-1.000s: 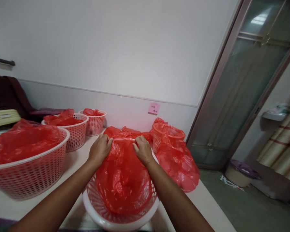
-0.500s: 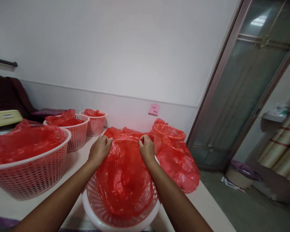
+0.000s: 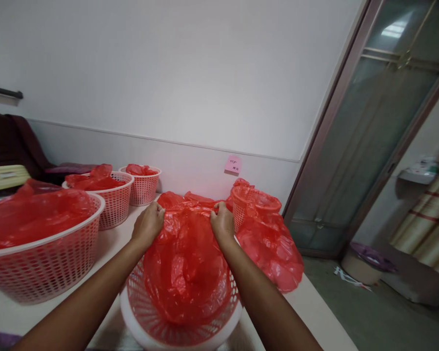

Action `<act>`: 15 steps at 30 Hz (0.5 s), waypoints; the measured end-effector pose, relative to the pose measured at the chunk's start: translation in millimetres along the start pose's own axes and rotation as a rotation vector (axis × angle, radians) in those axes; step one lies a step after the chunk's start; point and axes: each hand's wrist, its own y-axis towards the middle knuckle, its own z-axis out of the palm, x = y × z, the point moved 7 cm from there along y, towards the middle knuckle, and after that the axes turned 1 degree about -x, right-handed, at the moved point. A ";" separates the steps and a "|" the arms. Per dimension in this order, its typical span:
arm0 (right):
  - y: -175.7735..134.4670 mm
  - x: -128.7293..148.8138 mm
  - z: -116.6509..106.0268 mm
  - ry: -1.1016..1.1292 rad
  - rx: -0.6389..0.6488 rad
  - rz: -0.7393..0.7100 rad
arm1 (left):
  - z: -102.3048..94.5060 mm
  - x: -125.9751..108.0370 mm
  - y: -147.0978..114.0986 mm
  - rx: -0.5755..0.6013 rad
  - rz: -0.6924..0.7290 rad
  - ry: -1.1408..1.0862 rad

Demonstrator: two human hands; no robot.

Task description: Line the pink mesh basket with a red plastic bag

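Both hands' fingers, left [image 3: 149,225] and right [image 3: 223,223], apparently pinch red bag [image 3: 186,263].

Both hands' grip on red bag [image 3: 186,263], white basket [image 3: 149,324]

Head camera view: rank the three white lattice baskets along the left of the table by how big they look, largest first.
1. The nearest basket at the left edge looks largest, though nearness to the camera inflates it.
2. The middle basket.
3. The far basket by the wall looks smallest; it is also farthest away, so true sizes stay unsure.
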 end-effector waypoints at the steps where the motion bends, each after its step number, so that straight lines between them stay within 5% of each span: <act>1: 1.7 -1.8 0.3 -0.003 0.003 0.015 | 2.2 2.0 2.4 0.012 -0.014 -0.004; 15: 12.4 -7.7 6.0 0.005 0.025 0.069 | 22.2 12.4 19.4 0.170 -0.082 -0.155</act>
